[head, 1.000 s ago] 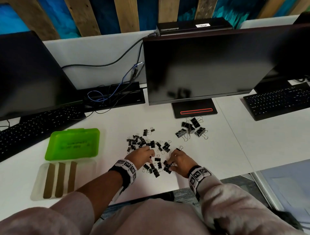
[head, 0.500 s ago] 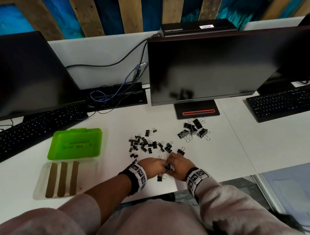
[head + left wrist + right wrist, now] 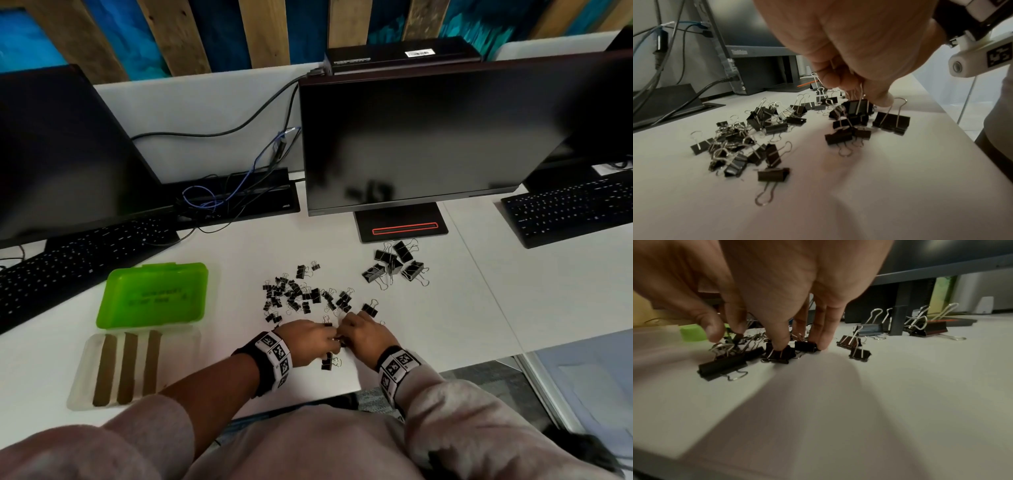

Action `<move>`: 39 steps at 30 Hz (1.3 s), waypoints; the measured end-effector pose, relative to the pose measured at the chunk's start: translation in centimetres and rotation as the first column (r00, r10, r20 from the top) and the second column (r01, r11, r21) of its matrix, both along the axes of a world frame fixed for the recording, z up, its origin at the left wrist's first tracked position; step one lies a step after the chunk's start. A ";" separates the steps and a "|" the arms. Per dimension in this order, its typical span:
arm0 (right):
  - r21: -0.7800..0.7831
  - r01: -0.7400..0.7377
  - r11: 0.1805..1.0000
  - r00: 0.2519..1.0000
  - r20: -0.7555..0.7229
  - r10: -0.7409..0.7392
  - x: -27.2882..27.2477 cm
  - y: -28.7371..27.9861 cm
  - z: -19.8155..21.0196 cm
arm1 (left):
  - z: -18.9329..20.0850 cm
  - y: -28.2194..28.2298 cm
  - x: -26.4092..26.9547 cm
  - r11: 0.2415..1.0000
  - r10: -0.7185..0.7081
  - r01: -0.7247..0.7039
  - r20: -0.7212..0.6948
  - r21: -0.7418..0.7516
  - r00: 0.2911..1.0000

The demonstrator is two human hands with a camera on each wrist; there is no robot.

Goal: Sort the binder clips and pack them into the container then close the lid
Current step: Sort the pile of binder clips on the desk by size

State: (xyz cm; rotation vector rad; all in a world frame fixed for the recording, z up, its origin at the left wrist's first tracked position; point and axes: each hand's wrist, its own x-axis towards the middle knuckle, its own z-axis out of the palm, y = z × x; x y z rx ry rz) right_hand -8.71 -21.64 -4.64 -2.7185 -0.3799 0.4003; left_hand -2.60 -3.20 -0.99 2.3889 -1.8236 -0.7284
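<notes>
Several small black binder clips (image 3: 301, 294) lie scattered mid-desk, and a group of larger clips (image 3: 394, 263) sits by the monitor foot. My hands meet near the front edge. The left hand (image 3: 308, 339) pinches a bunch of small clips (image 3: 857, 105) by their wire handles, its fingers (image 3: 830, 79) curled. On the right hand (image 3: 364, 335), thumb and forefinger pinch one clip (image 3: 734, 337); the other fingertips (image 3: 780, 344) press on clips (image 3: 781, 353) on the desk. The container lies open at left: green lid (image 3: 154, 294), clear base (image 3: 178, 363) with three brown strips.
A monitor (image 3: 428, 137) on a stand (image 3: 400, 226) stands behind the clips. A second monitor (image 3: 61, 154) and keyboard (image 3: 68, 263) are at left, with another keyboard (image 3: 572, 205) at right. Cables (image 3: 212, 198) trail at the back. The desk's front edge (image 3: 342, 394) runs just below my hands.
Both hands have drawn together toward the front edge, gathering the nearest small clips. The left hand now holds a bunch of them by the handles.
</notes>
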 end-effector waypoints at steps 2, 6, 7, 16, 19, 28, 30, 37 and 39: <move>0.013 0.031 0.999 0.999 -0.020 -0.030 0.3 -0.1 0.4 | 0.3 -0.4 -0.2 0.999 -0.032 0.032 -0.016 0.009 0.999; -0.022 0.010 1.000 1.000 -0.025 -0.011 0.2 -0.5 0.8 | 0.6 -1.3 -0.8 0.991 -0.095 0.095 -0.010 0.090 0.995; -0.026 -0.004 1.000 1.000 -0.020 0.003 0.0 -0.4 0.8 | 0.6 -1.4 -0.9 0.991 -0.094 0.095 -0.011 0.095 0.995; 0.040 -0.037 0.999 0.998 -0.046 0.039 0.3 -0.1 -0.1 | 0.7 -1.1 -0.2 0.985 0.149 -0.143 -0.065 0.092 0.987; 0.085 -0.049 0.995 0.998 -0.034 0.052 0.5 -0.3 0.0 | 0.7 -0.5 0.2 0.975 0.218 -0.214 -0.072 0.062 0.973; 0.202 0.050 0.978 0.998 -0.051 -0.041 1.1 -0.8 0.9 | 1.2 0.2 1.6 0.946 0.310 -0.315 -0.071 -0.076 0.948; 0.224 0.084 0.971 0.996 -0.040 -0.076 1.2 -1.1 1.1 | 1.4 -0.1 2.0 0.939 0.324 -0.330 -0.079 -0.092 0.943; 0.188 0.230 0.955 0.972 -0.009 -0.233 1.4 -4.8 3.0 | 1.9 -4.6 3.5 0.937 0.302 -0.310 -0.075 -0.162 0.950; 0.151 0.265 0.952 0.963 -0.001 -0.268 1.3 -6.7 3.6 | 1.8 -6.7 3.8 0.936 0.296 -0.305 -0.072 -0.178 0.952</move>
